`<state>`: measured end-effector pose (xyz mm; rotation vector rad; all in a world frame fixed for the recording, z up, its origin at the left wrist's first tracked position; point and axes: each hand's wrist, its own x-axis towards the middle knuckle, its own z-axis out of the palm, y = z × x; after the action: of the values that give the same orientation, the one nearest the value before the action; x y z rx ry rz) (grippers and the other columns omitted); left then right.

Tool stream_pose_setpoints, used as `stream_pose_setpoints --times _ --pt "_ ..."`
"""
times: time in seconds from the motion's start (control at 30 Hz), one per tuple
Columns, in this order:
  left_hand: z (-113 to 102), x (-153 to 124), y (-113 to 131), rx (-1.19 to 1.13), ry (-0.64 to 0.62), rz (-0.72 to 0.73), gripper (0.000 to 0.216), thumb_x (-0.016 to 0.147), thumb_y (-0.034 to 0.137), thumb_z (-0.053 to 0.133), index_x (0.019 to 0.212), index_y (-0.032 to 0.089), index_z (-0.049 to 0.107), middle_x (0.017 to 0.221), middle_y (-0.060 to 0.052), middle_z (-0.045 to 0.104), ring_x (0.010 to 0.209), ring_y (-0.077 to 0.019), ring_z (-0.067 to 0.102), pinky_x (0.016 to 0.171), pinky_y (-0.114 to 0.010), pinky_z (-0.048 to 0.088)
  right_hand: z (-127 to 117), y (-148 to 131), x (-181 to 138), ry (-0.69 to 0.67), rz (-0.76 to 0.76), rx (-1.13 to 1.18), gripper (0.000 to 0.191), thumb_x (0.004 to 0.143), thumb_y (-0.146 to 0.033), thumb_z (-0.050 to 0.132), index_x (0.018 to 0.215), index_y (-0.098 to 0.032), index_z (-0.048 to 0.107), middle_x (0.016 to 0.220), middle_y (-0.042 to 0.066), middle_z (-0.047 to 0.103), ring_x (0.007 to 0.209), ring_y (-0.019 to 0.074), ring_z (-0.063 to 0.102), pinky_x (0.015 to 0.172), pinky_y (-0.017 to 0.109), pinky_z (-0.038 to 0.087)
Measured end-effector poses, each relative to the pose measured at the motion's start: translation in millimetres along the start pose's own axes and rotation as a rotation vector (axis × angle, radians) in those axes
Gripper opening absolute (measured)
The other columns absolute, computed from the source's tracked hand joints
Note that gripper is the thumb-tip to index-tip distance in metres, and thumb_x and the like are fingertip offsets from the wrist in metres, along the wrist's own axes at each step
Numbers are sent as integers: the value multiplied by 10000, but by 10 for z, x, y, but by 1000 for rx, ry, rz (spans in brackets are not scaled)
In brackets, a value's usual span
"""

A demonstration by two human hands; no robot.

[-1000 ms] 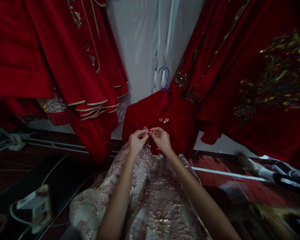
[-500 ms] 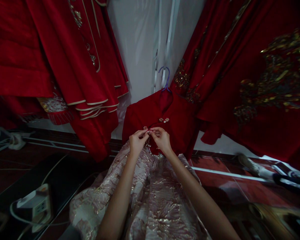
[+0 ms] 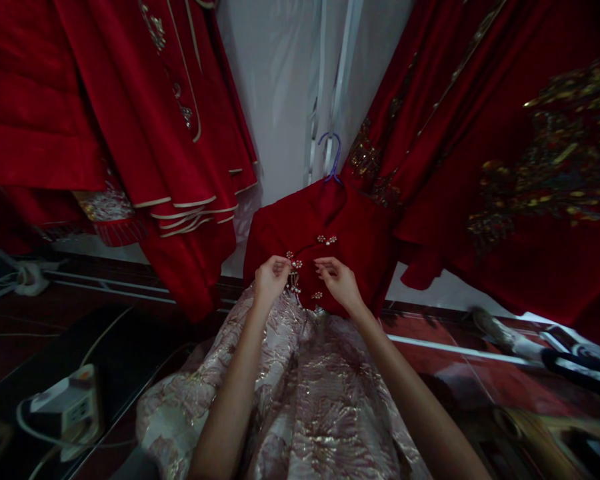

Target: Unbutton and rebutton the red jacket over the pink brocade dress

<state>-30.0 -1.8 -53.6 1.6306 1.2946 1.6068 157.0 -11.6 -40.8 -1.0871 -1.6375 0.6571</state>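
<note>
A short red jacket (image 3: 367, 253) hangs in front of me on a purple hanger (image 3: 336, 157). Beaded flower-shaped fasteners run down its front, one of them an upper pair (image 3: 327, 239). My left hand (image 3: 270, 283) is closed in a pinch at the jacket's left front edge, its fingertips on a beaded fastener (image 3: 297, 265). Bead strands (image 3: 293, 283) dangle just beneath. To the right, my right hand (image 3: 341, 283) hovers over the jacket with bent, parted fingers and nothing visible in them. A lower fastener (image 3: 317, 295) shows between the hands.
Red garments (image 3: 180, 147) with pale piping hang at left, and a red garment with gold embroidery (image 3: 570, 147) at right. Pale brocade fabric (image 3: 330, 393) spreads below my arms. A power strip (image 3: 80, 413) with cables lies lower left. A white rail (image 3: 460, 350) runs near the floor.
My hands were together, pinching at the fastener. Now they are apart: the right hand has moved right and loosened its fingers, while the left has shifted slightly left, uncovering the beads.
</note>
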Motion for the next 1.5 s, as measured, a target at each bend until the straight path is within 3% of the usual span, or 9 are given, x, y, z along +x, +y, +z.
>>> stream_pose_setpoints --times 0.13,0.27,0.43,0.57,0.77,0.97,1.2,1.37,1.5 --pt "-90 -44 -25 92 -284 -43 143 722 234 580 767 174 701 683 -54 702 589 -153 650 558 -236 497 -64 147 -191 -27 48 -258 229 805 -366 556 952 -196 598 855 42 646 682 138 601 659 280 493" --pt "-68 -167 -32 -18 -634 -224 326 733 266 576 1027 155 662 598 -43 692 445 -147 601 418 -219 439 24 330 -337 -69 53 -469 337 680 -404 685 927 -194 592 792 35 584 743 174 567 677 298 465" --pt "-64 -282 2 -11 -793 -492 704 698 334 651 1322 132 395 577 -36 689 340 -134 540 345 -195 366 83 416 -389 -97 29 -449 161 678 -269 656 784 -196 561 761 11 559 705 145 546 668 265 441" --pt "-176 -223 82 213 -723 -582 787 742 355 625 1378 122 225 550 -12 665 326 -121 510 387 -203 385 21 393 -395 -139 77 -320 132 654 -223 622 724 -198 513 676 -29 561 578 104 526 570 217 411" --pt "-214 -107 197 598 -404 -313 629 735 241 620 1295 151 347 808 -75 702 649 -165 648 604 -231 441 -70 307 -383 -121 211 -54 214 621 -263 672 656 -202 470 566 -48 542 509 102 530 489 204 406" --pt "-55 -133 41 484 -384 -365 374 618 108 675 962 131 532 814 -63 693 693 -151 639 606 -220 444 -21 214 -334 -116 393 342 363 547 -405 767 702 -179 529 609 -14 608 509 119 584 525 262 519" --pt "27 -130 -89 374 -348 -342 240 605 187 723 805 151 596 731 -27 671 630 -125 620 562 -210 439 -75 110 -361 -186 283 210 320 597 -378 759 794 -156 642 745 53 692 648 151 647 623 272 538" --pt "47 -107 -115 329 -349 -196 102 661 147 654 761 157 635 731 -19 672 647 -101 614 608 -198 453 -345 51 -329 -135 177 -52 186 681 -320 699 807 -185 680 768 47 704 703 159 660 665 269 521" --pt "173 -157 -147 367 -319 -98 85 680 124 616 758 155 620 702 -12 657 629 -94 600 604 -194 452 -558 -106 -246 -79 172 -4 214 703 -319 675 865 -178 676 805 63 709 738 170 668 706 288 525"
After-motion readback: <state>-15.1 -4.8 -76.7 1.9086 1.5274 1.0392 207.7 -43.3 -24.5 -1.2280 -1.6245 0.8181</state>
